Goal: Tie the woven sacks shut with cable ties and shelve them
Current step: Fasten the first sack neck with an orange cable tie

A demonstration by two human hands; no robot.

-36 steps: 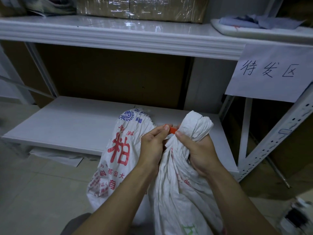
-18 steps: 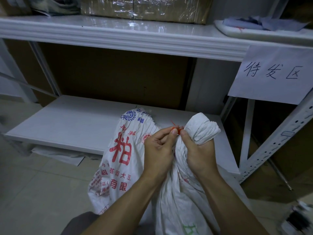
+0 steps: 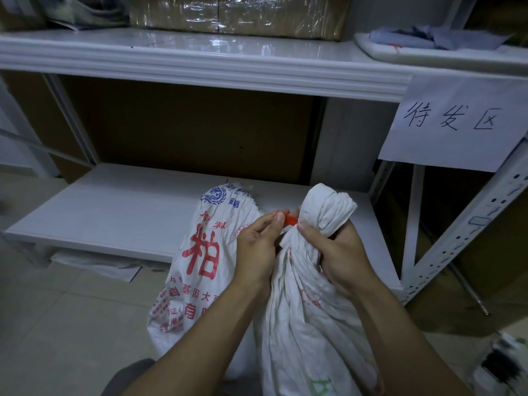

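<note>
A white woven sack (image 3: 308,318) stands in front of me, its mouth bunched into a twisted knob (image 3: 328,208). My right hand (image 3: 340,252) grips the gathered neck just below that knob. An orange cable tie (image 3: 290,220) sticks out to the left of the neck, and my left hand (image 3: 258,247) pinches its end between thumb and fingers. Behind it, to the left, leans a second white sack with red printed characters (image 3: 203,252), its top resting against the low shelf (image 3: 114,212).
The white low shelf is bare on its left part. The upper shelf (image 3: 200,58) holds wrapped cartons (image 3: 237,12). A paper sign (image 3: 454,124) hangs at the right by a perforated upright (image 3: 468,238). Tiled floor lies below left, with a flat sheet (image 3: 97,265) under the shelf.
My view has shifted slightly. The left hand's fingers have slid along the orange tie, so more of it shows between the hands. The right hand keeps its grip on the neck.
</note>
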